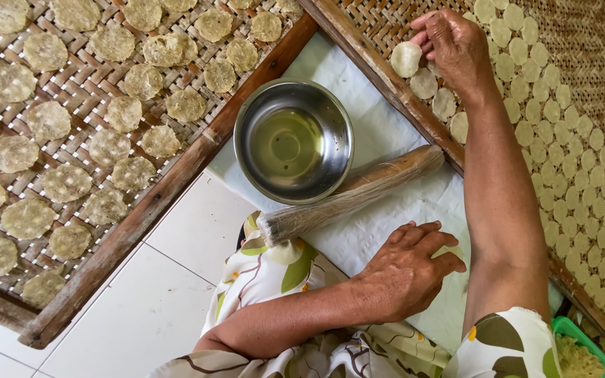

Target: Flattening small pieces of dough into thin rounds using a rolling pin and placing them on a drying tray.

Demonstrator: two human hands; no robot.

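I log: right hand (454, 49), fingers pinching a pale round cracker (405, 59) over the far right woven tray (589, 63). Left hand (407, 269), open, palm down on the white cloth (379, 119). Steel bowl (293, 141) and wrapped rolling pin (351, 194) just beside it, centre.
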